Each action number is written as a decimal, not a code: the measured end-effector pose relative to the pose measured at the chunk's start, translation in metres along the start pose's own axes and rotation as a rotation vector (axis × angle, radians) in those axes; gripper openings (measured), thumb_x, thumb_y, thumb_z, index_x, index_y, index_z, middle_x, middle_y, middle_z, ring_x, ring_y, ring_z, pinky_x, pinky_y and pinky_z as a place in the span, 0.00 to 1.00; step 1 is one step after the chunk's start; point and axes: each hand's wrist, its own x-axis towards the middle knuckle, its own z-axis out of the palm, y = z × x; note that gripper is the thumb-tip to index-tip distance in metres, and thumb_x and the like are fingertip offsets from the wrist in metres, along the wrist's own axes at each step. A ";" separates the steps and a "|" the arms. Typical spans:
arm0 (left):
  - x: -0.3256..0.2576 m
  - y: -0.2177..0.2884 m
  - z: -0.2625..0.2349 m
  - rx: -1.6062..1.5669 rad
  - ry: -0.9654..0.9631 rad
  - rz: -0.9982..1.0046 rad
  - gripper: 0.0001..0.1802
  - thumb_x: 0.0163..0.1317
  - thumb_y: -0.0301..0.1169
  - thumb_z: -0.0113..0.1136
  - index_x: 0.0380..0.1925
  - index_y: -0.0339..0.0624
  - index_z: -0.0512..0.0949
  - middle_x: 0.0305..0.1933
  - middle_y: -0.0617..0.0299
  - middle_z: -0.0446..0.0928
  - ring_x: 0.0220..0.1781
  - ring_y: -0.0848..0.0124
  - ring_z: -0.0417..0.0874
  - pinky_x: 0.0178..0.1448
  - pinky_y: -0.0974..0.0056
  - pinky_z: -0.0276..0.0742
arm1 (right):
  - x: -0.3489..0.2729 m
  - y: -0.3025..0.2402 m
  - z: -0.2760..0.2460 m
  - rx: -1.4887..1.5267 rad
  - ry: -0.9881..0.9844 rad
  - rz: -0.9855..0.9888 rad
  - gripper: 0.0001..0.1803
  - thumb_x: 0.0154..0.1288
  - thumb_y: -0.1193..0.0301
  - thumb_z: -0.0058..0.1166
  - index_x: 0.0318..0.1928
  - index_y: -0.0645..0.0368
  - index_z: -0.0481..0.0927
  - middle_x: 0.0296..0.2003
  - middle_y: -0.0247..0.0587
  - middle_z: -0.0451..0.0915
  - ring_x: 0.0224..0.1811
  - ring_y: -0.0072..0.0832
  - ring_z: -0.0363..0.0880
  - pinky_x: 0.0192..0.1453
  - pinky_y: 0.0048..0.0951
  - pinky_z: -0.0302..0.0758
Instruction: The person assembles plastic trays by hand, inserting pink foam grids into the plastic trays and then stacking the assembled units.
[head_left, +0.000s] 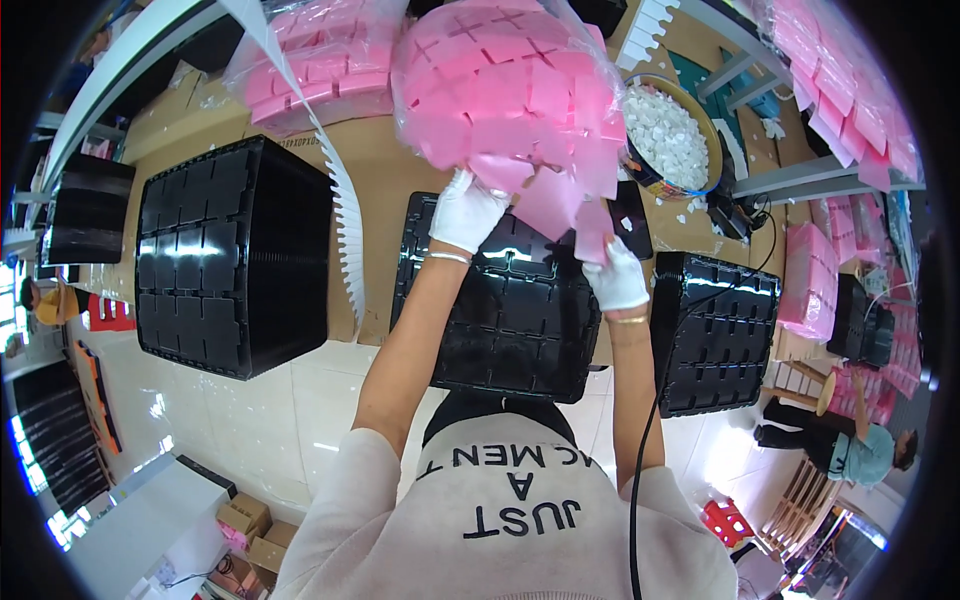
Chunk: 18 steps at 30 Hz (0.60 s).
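Raised high over the brown cardboard-covered table point(375, 170), a clear plastic bag stuffed with pink foam squares point(500, 80), mouth tipped downward so the squares can slide toward the glossy black compartmented plastic tray stack point(510, 310) directly beneath. Gripped from below by the white-gloved left hand point(465, 210), fingers curled into the bag's underside. Pinching a loose pink foam sheet point(590, 235) at the bag's mouth, the white-gloved right hand point(617, 280).
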 end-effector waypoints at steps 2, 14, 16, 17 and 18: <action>-0.006 -0.003 0.003 -0.014 0.101 0.014 0.17 0.69 0.38 0.57 0.53 0.42 0.75 0.53 0.60 0.79 0.54 0.66 0.78 0.52 0.60 0.75 | -0.020 -0.002 -0.004 -0.010 0.061 -0.021 0.10 0.73 0.68 0.52 0.47 0.61 0.76 0.37 0.32 0.76 0.34 0.17 0.71 0.32 0.21 0.69; -0.130 0.014 -0.025 0.430 -0.004 0.065 0.34 0.60 0.30 0.66 0.66 0.43 0.63 0.53 0.60 0.75 0.49 0.70 0.75 0.56 0.63 0.72 | -0.092 0.027 -0.015 -0.454 0.349 0.055 0.12 0.69 0.64 0.59 0.45 0.59 0.80 0.30 0.27 0.77 0.26 0.13 0.72 0.27 0.14 0.70; -0.146 0.010 -0.011 0.368 0.063 -0.006 0.34 0.61 0.35 0.68 0.65 0.48 0.64 0.45 0.64 0.73 0.45 0.72 0.74 0.50 0.67 0.72 | -0.098 0.036 -0.024 -0.366 0.335 0.073 0.09 0.69 0.66 0.59 0.43 0.58 0.80 0.29 0.26 0.77 0.24 0.12 0.71 0.27 0.15 0.71; -0.148 0.015 -0.025 0.377 0.007 -0.044 0.32 0.62 0.38 0.67 0.64 0.53 0.65 0.40 0.64 0.74 0.37 0.73 0.75 0.40 0.70 0.72 | -0.101 0.039 -0.030 -0.315 0.318 0.114 0.07 0.69 0.67 0.58 0.42 0.56 0.80 0.29 0.26 0.77 0.25 0.12 0.72 0.27 0.15 0.72; -0.151 0.022 -0.042 0.380 0.009 -0.026 0.32 0.62 0.38 0.67 0.64 0.53 0.65 0.40 0.64 0.74 0.37 0.73 0.75 0.40 0.70 0.72 | -0.103 0.042 -0.033 -0.269 0.293 0.161 0.05 0.70 0.68 0.57 0.42 0.55 0.80 0.30 0.26 0.77 0.25 0.12 0.72 0.27 0.16 0.72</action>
